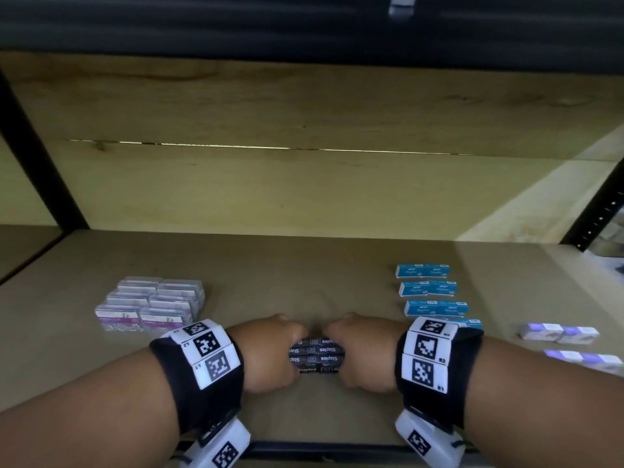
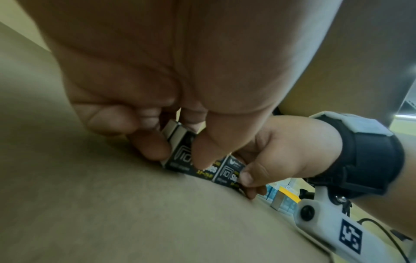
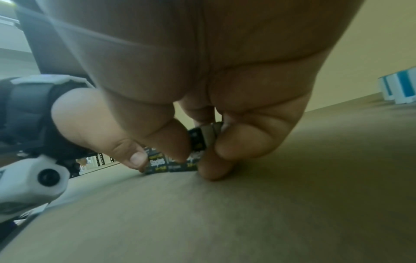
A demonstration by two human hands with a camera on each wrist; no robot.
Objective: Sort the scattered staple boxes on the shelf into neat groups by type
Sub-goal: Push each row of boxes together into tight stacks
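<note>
A tight block of black staple boxes point(image 1: 317, 355) sits on the brown shelf point(image 1: 304, 265) near its front edge. My left hand point(image 1: 270, 349) grips the block's left end, thumb in front and fingers curled behind. My right hand point(image 1: 363, 352) grips the right end the same way. The left wrist view shows the black boxes point(image 2: 180, 153) pinched between thumb and fingers. In the right wrist view the black boxes point(image 3: 157, 162) stand on the shelf between both hands. The far side of the block is hidden by my fingers.
A neat pile of purple-and-white boxes point(image 1: 152, 304) lies at the left. Blue boxes point(image 1: 429, 288) lie in rows at the right. White boxes with purple tops point(image 1: 560, 334) sit at the far right. Black shelf uprights point(image 1: 40, 157) flank the bay.
</note>
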